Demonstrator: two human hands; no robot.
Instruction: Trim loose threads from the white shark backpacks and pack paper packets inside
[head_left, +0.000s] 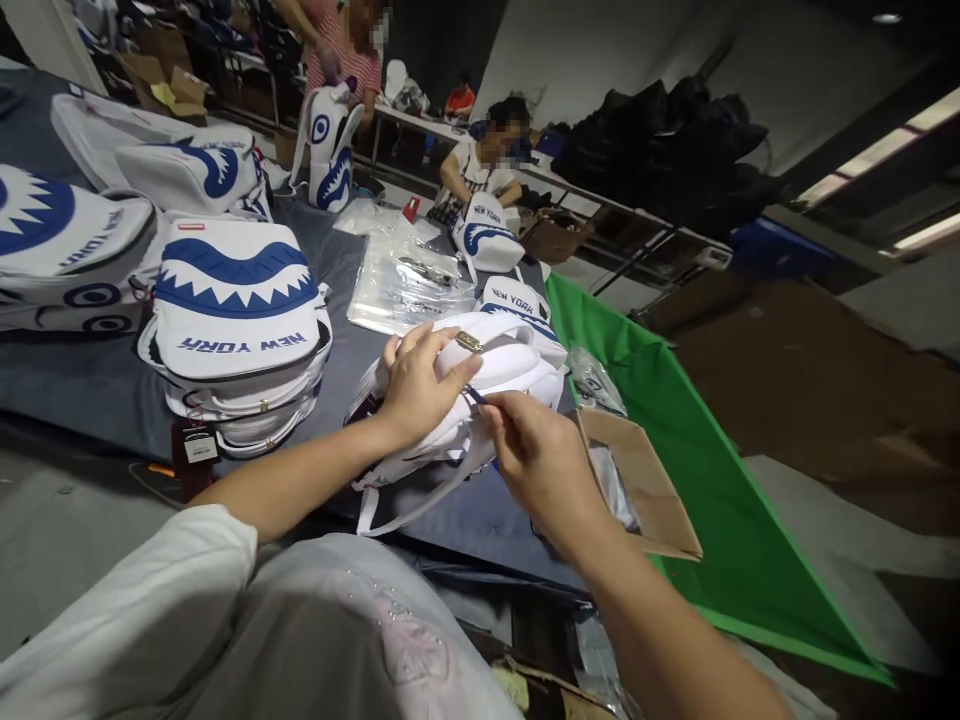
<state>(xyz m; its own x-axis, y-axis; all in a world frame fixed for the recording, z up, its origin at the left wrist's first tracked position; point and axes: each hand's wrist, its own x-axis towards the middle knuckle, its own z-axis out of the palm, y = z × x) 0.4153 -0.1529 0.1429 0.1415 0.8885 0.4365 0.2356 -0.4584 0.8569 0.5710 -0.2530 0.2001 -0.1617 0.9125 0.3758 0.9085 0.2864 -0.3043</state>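
Observation:
A white backpack (517, 362) with blue "NEW YORK" lettering lies on the dark grey table (90, 385) in front of me. My left hand (416, 385) presses down on its top, fingers spread beside a small metal plate (469, 342). My right hand (536, 460) pinches a small dark blue zipper pull (475, 395) at the bag's side. White straps (397, 500) hang off the bag toward me.
A stack of white and blue shark-mouth backpacks (236, 320) sits to the left, more behind it. Clear plastic bags (405, 280) lie beyond. An open cardboard box (645, 480) and green cloth (675, 420) are at right. Two people work at the far end.

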